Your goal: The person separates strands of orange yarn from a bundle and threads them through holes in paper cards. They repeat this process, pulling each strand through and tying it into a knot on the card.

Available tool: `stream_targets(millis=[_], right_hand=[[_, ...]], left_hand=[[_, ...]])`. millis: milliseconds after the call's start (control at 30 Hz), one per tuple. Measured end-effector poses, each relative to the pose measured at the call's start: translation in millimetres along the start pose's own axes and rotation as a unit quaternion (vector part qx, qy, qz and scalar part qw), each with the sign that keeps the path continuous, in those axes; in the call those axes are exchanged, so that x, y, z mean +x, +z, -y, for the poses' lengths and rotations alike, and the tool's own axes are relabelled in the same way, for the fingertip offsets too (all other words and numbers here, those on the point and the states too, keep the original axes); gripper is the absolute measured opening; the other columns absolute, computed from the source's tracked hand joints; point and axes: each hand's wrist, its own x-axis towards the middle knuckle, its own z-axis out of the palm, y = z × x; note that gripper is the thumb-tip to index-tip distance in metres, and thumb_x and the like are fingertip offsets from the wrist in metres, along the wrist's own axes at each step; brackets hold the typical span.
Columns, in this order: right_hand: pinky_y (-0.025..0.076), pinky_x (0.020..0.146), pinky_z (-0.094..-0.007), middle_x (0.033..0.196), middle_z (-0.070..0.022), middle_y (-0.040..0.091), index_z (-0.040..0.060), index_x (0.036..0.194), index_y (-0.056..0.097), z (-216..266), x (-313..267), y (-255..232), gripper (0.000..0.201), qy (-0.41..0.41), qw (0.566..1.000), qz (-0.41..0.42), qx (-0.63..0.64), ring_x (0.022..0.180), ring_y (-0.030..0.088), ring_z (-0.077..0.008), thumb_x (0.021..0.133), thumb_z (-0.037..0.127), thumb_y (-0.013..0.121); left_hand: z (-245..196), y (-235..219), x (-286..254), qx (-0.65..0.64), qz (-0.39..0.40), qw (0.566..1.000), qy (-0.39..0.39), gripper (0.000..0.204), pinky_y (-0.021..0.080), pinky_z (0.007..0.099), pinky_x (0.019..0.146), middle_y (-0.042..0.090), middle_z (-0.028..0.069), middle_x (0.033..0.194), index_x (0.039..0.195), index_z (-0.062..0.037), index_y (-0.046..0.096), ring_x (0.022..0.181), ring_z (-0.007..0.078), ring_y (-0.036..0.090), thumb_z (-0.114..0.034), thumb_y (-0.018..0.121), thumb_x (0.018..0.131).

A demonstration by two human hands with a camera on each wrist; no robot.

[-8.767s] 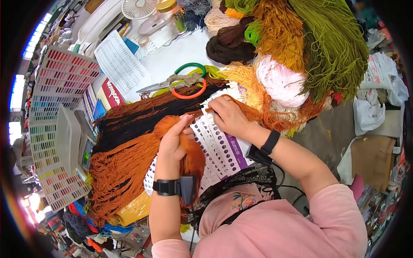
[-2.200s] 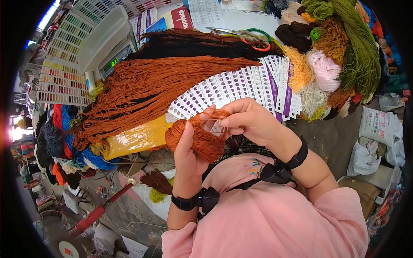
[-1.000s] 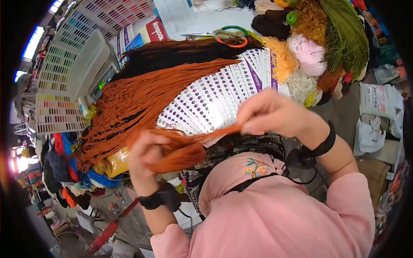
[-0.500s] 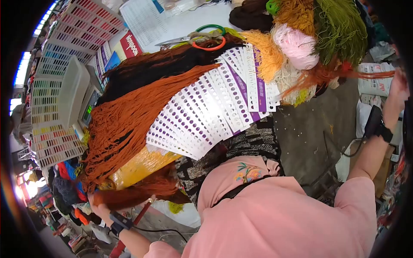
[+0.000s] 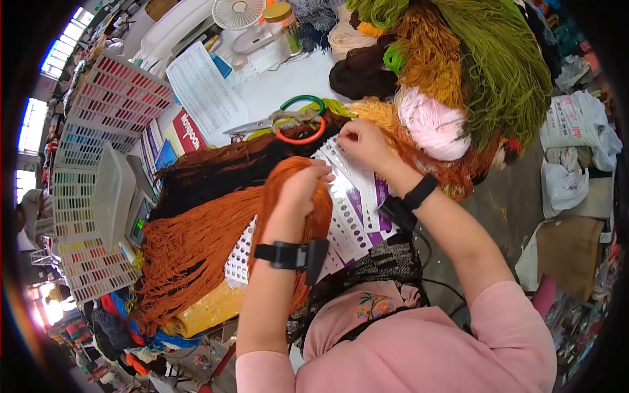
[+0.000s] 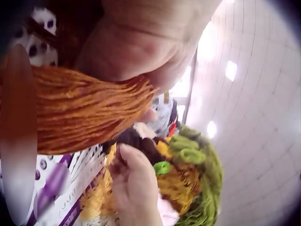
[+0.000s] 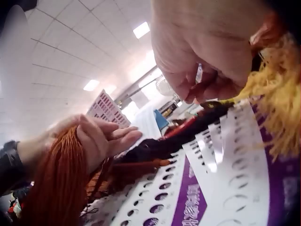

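Note:
A thick skein of rust-orange yarn (image 5: 278, 180) hangs in a loop around my left hand (image 5: 301, 193), which grips it above the fanned hole-punched cards (image 5: 344, 216). In the right wrist view the left fingers (image 7: 123, 139) point forward past the yarn. My right hand (image 5: 367, 144) is over the upper end of the cards, fingers curled in a pinch. Reddish-brown strands (image 7: 200, 88) show at its fingertips in the right wrist view. Behind this hand, loose rust-orange strands (image 5: 452, 187) trail to the right beside the pale orange yarn (image 5: 380, 111).
Scissors (image 5: 301, 141) with green and red-orange handles lie on yarn beyond the hands. Black (image 5: 223, 170) and rust-orange hanks (image 5: 190, 242) spread leftward. A scale with a white tray (image 5: 113, 190) and a colour chart (image 5: 111, 105) stand at left; pink yarn (image 5: 429, 124) and olive yarn (image 5: 504, 65) lie right.
From arms spread wide half a second ago, both hands have come back together over the cards. The left brings the rust-orange skein up from the lower left; the right returns from the far right.

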Motion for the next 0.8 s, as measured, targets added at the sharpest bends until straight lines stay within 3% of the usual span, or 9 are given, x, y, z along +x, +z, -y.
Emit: stream_targets(millis=[67, 100, 167, 267, 367, 433, 500, 633, 800], right_hand=[[0.039, 0.057, -0.0365, 0.067, -0.0101, 0.049, 0.0047, 0.063, 0.052, 0.9, -8.7, 5.8, 0.010, -0.012, 0.997, 0.012, -0.070, 0.066, 0.050, -0.0280, 0.060, 0.012, 0.058], [0.039, 0.059, -0.0366, 0.069, -0.0101, 0.049, 0.0050, 0.064, 0.052, 0.2, -12.5, 8.1, 0.009, -0.019, 0.994, 0.022, -0.103, 0.068, 0.050, -0.0274, 0.060, 0.011, 0.056], [0.039, 0.056, -0.0326, 0.066, -0.0092, 0.048, 0.0038, 0.067, 0.053, 2.0, -17.4, 6.4, 0.009, -0.031, 0.994, 0.021, -0.106, 0.064, 0.049, -0.0249, 0.060, 0.008, 0.057], [0.040, 0.057, -0.0328, 0.067, -0.0096, 0.048, 0.0031, 0.070, 0.054, 2.1, -18.4, -10.3, 0.012, -0.038, 0.993, 0.041, -0.103, 0.066, 0.049, -0.0262, 0.061, 0.010, 0.058], [0.039, 0.063, -0.0368, 0.074, -0.0113, 0.048, 0.0039, 0.076, 0.054, 3.9, -22.3, -7.1, 0.018, -0.131, 0.983, 0.056, -0.113, 0.074, 0.048, -0.0292, 0.062, 0.014, 0.058], [0.041, 0.065, -0.0364, 0.086, -0.0122, 0.045, 0.0045, 0.091, 0.053, 22.2, -35.4, -4.3, 0.032, -0.117, 0.973, 0.118, -0.158, 0.074, 0.048, -0.0294, 0.065, 0.022, 0.060], [0.041, 0.065, -0.0363, 0.090, -0.0127, 0.046, 0.0041, 0.093, 0.053, 31.3, -43.2, -2.6, 0.037, -0.120, 0.970, 0.105, -0.184, 0.075, 0.048, -0.0294, 0.063, 0.025, 0.061], [0.042, 0.066, -0.0350, 0.089, -0.0123, 0.048, 0.0030, 0.094, 0.054, 22.6, -43.3, -7.6, 0.040, -0.109, 0.980, 0.131, -0.103, 0.076, 0.050, -0.0285, 0.060, 0.023, 0.062], [0.042, 0.069, -0.0340, 0.083, -0.0123, 0.049, 0.0014, 0.087, 0.055, 20.1, -33.4, -8.6, 0.037, -0.066, 0.990, 0.122, -0.033, 0.078, 0.050, -0.0287, 0.056, 0.020, 0.062]], left_hand=[[12.9, 15.9, 16.3, -0.022, -0.047, 0.998, -0.029, 0.011, 0.040, 0.0196, 0.046, 0.054, 0.0053, 0.067, 0.075, -0.0033, 0.051, 0.051, 0.0089, 0.048, -0.013, 0.049, 0.080], [17.1, 14.4, 25.4, 0.034, -0.011, 0.999, -0.011, 0.014, 0.038, 0.0195, 0.045, 0.051, 0.0033, 0.061, 0.073, -0.0041, 0.051, 0.051, 0.0084, 0.048, -0.015, 0.049, 0.081], [15.6, 19.3, 27.8, 0.095, -0.037, 0.995, -0.023, 0.015, 0.038, 0.0208, 0.044, 0.051, 0.0025, 0.060, 0.075, -0.0039, 0.051, 0.050, 0.0087, 0.048, -0.017, 0.049, 0.081], [7.8, 8.3, 13.7, 0.310, -0.012, 0.950, -0.038, 0.016, 0.037, 0.0218, 0.044, 0.051, 0.0015, 0.059, 0.076, -0.0034, 0.052, 0.049, 0.0091, 0.047, -0.018, 0.049, 0.081], [4.8, 3.2, 3.6, 0.283, -0.025, 0.959, 0.002, 0.014, 0.037, 0.0227, 0.045, 0.051, 0.0011, 0.060, 0.076, -0.0030, 0.052, 0.050, 0.0098, 0.047, -0.016, 0.049, 0.081], [1.9, 2.1, 2.8, 0.188, -0.022, 0.982, 0.006, 0.008, 0.036, 0.0212, 0.043, 0.050, -0.0002, 0.060, 0.078, -0.0039, 0.053, 0.049, 0.0084, 0.046, -0.011, 0.048, 0.080], [7.5, -2.2, 11.1, 0.066, 0.015, 0.998, 0.018, 0.007, 0.035, 0.0204, 0.043, 0.049, -0.0009, 0.059, 0.079, -0.0044, 0.053, 0.048, 0.0078, 0.044, -0.008, 0.048, 0.080], [8.9, 9.3, 8.7, -0.008, 0.015, 1.000, 0.023, 0.008, 0.035, 0.0194, 0.044, 0.047, -0.0013, 0.058, 0.078, -0.0048, 0.054, 0.048, 0.0071, 0.042, -0.009, 0.047, 0.081], [1.3, 11.8, 3.1, 0.122, -0.012, 0.992, -0.027, 0.013, 0.034, 0.0196, 0.046, 0.046, -0.0017, 0.059, 0.075, -0.0060, 0.053, 0.050, 0.0077, 0.042, -0.016, 0.048, 0.081]])
